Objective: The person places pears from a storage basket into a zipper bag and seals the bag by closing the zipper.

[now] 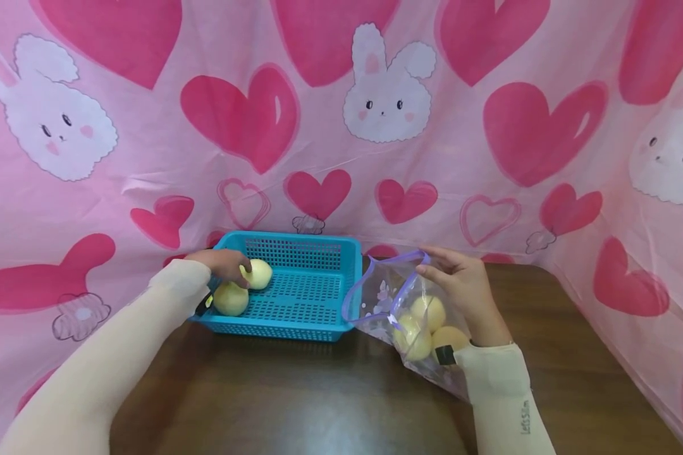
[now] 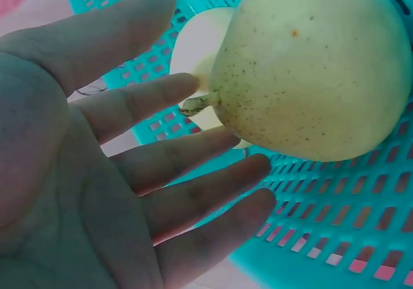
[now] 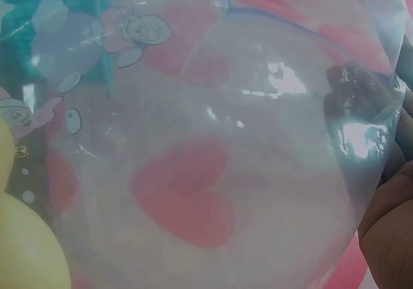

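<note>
Your left hand point(image 1: 222, 263) lay over the near-left corner of the turquoise perforated basket point(image 1: 313, 253), fingers straight and spread, fingertips touching the upper pear point(image 1: 258, 273). The left wrist view confirmed this: the open palm point(image 2: 77, 173) faced the speckled yellow-green pear point(image 2: 310, 69), its short stem point(image 2: 197, 103) lying against one finger, with no finger curled round the fruit. A second pear point(image 1: 231, 298) sat just below your hand, touching the first, against the basket's left wall. Both fruits were inside the basket, on its slotted floor point(image 2: 335, 192). The part of the basket to the right of your left hand held nothing else that showed.

Your right hand point(image 1: 461, 284) pinched the rim of a clear zip bag point(image 1: 384, 297) with a purple closure strip point(image 1: 370, 268), holding its mouth open toward the basket. The bag's open edge lay just beside the basket's right wall. Three yellow pears point(image 1: 427, 325) sat in the bag below your right hand, bunched together and touching one another near your wrist. The right wrist view showed the bag's film point(image 3: 213, 173), printed with small cartoon figures point(image 3: 132, 31), and the edge of one pear point(image 3: 26, 250) at lower left; your fingers point(image 3: 387, 218) showed only at the right border.

Both containers rested on the brown table point(image 1: 296, 398).
</note>
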Tool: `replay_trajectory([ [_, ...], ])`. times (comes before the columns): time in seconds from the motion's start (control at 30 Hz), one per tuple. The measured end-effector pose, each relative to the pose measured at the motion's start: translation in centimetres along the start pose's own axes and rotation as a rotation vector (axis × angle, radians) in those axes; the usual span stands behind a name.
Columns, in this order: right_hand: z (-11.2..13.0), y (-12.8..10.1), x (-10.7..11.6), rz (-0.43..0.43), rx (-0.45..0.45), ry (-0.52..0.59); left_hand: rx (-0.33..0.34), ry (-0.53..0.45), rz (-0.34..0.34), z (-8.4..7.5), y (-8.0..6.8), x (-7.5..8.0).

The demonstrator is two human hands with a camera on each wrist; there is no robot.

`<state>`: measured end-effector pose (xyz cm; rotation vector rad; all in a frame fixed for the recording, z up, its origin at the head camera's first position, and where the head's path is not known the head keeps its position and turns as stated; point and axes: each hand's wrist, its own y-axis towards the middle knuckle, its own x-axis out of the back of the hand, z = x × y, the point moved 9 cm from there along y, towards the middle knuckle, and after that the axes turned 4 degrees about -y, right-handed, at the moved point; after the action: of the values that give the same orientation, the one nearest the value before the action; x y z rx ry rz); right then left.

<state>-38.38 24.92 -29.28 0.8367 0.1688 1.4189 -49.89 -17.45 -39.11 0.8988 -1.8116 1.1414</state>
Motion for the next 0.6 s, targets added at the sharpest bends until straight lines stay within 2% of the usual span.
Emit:
replay_trajectory([
  [0.17, 0.0, -0.1, 0.1, -0.003, 0.016, 0.025, 0.035, -0.005, 0.041, 0.6, 0.3, -0.5],
  [0.33, 0.0, 0.1, 0.1, -0.001, 0.006, 0.023, 0.041, -0.013, 0.049, 1.1, 0.7, -0.6],
  [0.5, -0.1, 0.1, 0.0, 0.014, -0.016, 0.031, 0.044, -0.024, 0.088, 0.9, 0.7, -1.1],
  [0.6, -0.2, 0.0, -0.1, 0.022, -0.024, 0.039, 0.079, -0.037, 0.091, 0.7, 0.4, -1.2],
])
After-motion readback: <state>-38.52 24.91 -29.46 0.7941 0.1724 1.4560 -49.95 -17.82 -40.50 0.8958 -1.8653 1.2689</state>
